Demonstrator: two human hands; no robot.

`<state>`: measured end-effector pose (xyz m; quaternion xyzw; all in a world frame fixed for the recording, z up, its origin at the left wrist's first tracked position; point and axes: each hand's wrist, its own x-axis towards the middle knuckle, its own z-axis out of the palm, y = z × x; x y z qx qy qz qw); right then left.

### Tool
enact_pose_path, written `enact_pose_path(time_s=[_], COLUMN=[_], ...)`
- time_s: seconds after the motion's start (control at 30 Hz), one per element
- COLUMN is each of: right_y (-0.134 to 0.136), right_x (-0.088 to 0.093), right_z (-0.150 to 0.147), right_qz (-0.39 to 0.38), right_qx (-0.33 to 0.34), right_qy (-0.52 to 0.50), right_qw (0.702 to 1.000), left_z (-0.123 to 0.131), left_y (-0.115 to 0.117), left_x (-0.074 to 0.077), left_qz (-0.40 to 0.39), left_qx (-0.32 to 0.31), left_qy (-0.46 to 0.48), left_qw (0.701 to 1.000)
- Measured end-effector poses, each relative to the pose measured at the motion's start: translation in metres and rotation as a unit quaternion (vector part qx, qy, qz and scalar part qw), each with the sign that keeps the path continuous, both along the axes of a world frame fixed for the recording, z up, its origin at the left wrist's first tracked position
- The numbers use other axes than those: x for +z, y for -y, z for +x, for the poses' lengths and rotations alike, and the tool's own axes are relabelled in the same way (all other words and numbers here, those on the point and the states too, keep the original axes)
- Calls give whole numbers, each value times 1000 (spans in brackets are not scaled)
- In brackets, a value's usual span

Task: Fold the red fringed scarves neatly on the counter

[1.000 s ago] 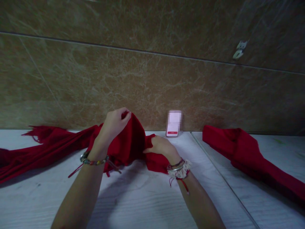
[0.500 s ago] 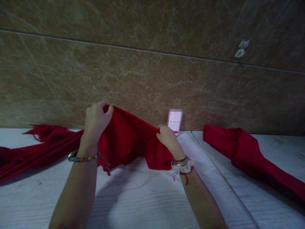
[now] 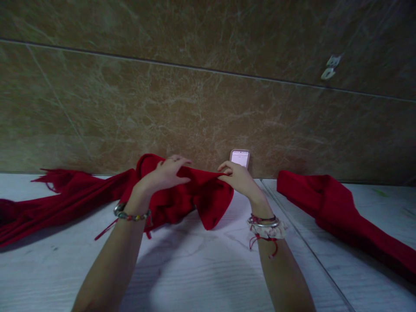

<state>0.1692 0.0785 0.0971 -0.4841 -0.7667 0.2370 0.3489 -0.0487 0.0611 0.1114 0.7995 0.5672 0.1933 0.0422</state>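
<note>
A red scarf [image 3: 214,199] with a fringed end at the far left lies in loose folds, its middle part raised between my hands. My left hand [image 3: 165,173] rests over the scarf's upper edge with its fingers and thumb spread apart, not gripping. Just to the right, my right hand [image 3: 238,177] pinches the scarf's top edge between thumb and fingers. A corner of the cloth hangs down below that pinch. Behind my right hand a lit phone [image 3: 240,157] leans on the wall, partly covered by the fingers.
A second length of red cloth [image 3: 336,201] lies folded on the white wood-grain surface [image 3: 201,277] at the right. Along the back stands a brown marbled tile wall [image 3: 182,108], with a small pale fitting [image 3: 330,67] on it. A seam crosses the surface at the right.
My left hand has let go of the scarf's edge and moved right, its fingers now spread. My right hand has shifted slightly right, covering more of the phone. The scarf's middle has sagged and bunched.
</note>
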Motion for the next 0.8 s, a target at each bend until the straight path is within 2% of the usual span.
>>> enact_pose_path(time_s=[0.03, 0.07, 0.13, 0.23, 0.43, 0.53, 0.63, 0.7, 0.77, 0.8], right_y=[1, 2, 2, -2, -14, -20, -20, -11, 5, 14], right_x=[0, 0, 0, -2, -13, -20, -15, -2, 15, 24], right_z=[0, 0, 2, 7, 9, 6, 6, 9, 14, 17], right_qz=[-6, -10, -14, 1, 15, 13, 18, 53, 146, 214], right_qx=[8, 14, 25, 16, -74, -69, -70, -100, -142, -166], right_qy=[-4, -6, -1, 46, 209, 223, 157, 69, -24, -58], right_qw=[1000, 1000, 1000, 999, 975, 972, 985, 991, 979, 961], left_z=[8, 16, 25, 24, 13, 12, 8, 2, -4, -7], left_y=[-2, -3, -4, -3, 7, 13, 17, 21, 27, 30], left_x=[-3, -5, -7, -2, 16, 23, 28, 31, 34, 35], left_qz=[-39, -70, -91, -34, 96, 130, 143, 170, 209, 225], left_qx=[-78, -129, -155, -111, 5, 30, 40, 53, 58, 56], left_qy=[6, 11, 19, 49, 98, 113, 133, 163, 218, 250], left_qw=[996, 989, 984, 992, 991, 985, 980, 971, 952, 940])
